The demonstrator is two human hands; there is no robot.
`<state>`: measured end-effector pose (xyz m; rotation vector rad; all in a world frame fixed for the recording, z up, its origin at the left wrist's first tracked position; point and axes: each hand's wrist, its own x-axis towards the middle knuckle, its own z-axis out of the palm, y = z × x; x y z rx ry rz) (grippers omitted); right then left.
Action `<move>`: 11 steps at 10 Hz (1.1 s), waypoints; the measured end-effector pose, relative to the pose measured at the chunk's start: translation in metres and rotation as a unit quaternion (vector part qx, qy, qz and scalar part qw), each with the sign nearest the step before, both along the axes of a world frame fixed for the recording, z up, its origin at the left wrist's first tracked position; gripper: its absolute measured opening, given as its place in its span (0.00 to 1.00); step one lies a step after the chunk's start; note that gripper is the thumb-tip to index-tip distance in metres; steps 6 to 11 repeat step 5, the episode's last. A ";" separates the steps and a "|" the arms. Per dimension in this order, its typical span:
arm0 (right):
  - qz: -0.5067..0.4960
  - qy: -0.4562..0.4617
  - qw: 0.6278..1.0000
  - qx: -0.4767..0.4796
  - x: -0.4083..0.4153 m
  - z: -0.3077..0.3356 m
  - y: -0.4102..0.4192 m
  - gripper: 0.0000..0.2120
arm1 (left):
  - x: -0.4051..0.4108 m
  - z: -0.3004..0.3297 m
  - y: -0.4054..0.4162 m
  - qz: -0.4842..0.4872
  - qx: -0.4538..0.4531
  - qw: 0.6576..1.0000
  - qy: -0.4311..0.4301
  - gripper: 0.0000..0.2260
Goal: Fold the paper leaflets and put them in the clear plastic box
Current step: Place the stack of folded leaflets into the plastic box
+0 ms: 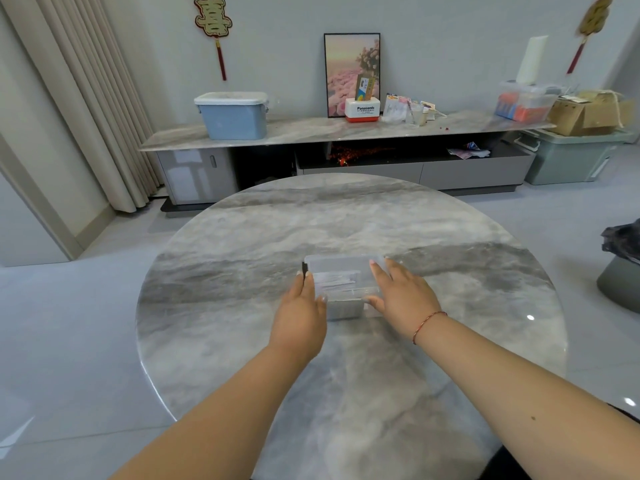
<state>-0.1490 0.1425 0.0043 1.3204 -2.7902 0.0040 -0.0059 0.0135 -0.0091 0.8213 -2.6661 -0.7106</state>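
Note:
A clear plastic box (341, 271) stands on the round marble table (346, 375), near its middle. White folded leaflets (337, 281) show through the lid and walls. My left hand (302, 311) lies against the box's left end with straight fingers. My right hand (403, 294) rests on the right part of the lid, fingers straight, thumb at the front edge. The lid appears to sit on the box.
Behind the table runs a long low marble cabinet (311, 131) with a blue lidded bin (233, 114), a framed picture and small boxes. A green crate (571, 157) stands at the right, a dark stool (623, 282) at the right edge. Curtains hang at the left.

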 end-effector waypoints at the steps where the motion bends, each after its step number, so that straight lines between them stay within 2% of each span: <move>1: -0.012 -0.022 1.000 -0.002 -0.008 0.001 -0.006 0.34 | -0.009 0.000 -0.009 -0.003 -0.012 0.999 -0.044 0.24; 3: -0.022 -0.040 0.999 -0.023 -0.008 0.000 -0.009 0.35 | -0.019 0.003 -0.011 0.017 -0.047 0.993 -0.106 0.24; 5: -0.028 -0.094 0.995 -0.034 -0.007 0.005 -0.007 0.38 | -0.020 -0.001 -0.006 0.029 -0.051 0.995 -0.080 0.29; 11: -0.028 -0.094 0.995 -0.034 -0.007 0.005 -0.007 0.38 | -0.020 -0.001 -0.006 0.029 -0.051 0.995 -0.080 0.29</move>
